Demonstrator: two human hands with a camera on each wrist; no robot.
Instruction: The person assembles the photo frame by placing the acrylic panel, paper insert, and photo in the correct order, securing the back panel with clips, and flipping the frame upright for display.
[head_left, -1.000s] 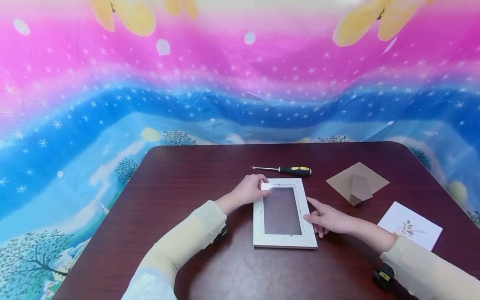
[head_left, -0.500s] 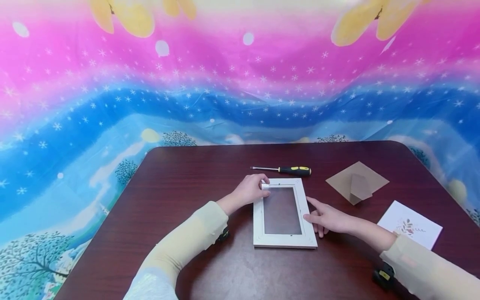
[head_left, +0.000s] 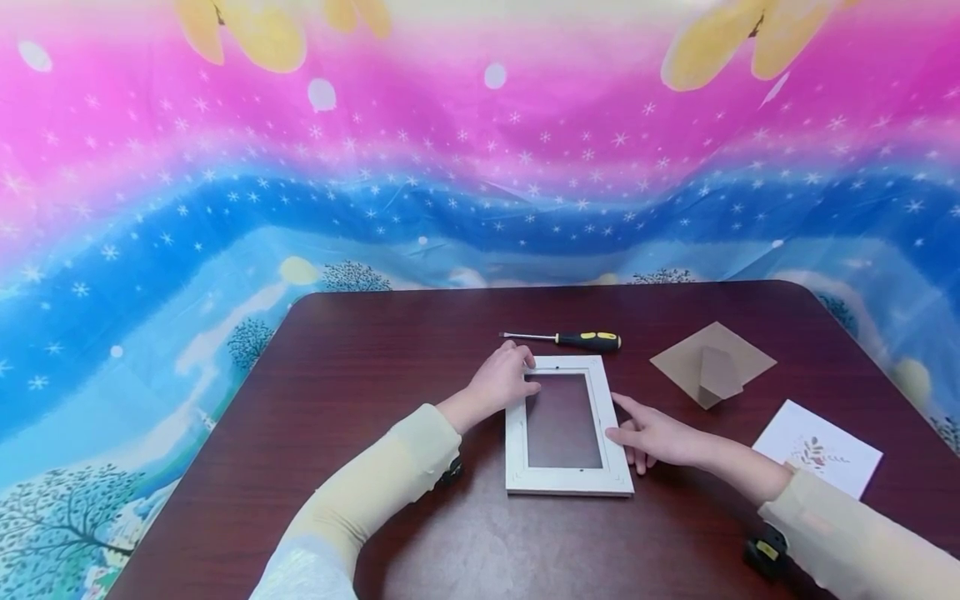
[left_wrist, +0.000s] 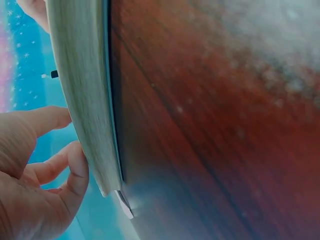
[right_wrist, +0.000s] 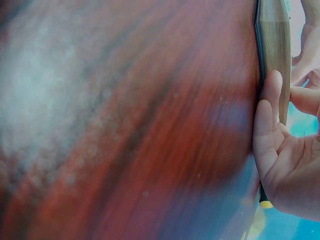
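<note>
Two hands [head_left: 501, 382] [head_left: 660, 437] hold a frame [head_left: 570, 481]; a card [head_left: 852, 466] bears illegible script [head_left: 836, 460].

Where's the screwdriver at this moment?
In the head view, the screwdriver lies on the table just beyond the far edge of the white frame, left of the brown board, its tip pointing left.

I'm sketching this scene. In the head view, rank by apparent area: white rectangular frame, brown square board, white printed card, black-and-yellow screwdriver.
1. White frame
2. Brown board and white card: too alike to rank; card partly hidden
3. Screwdriver
</note>
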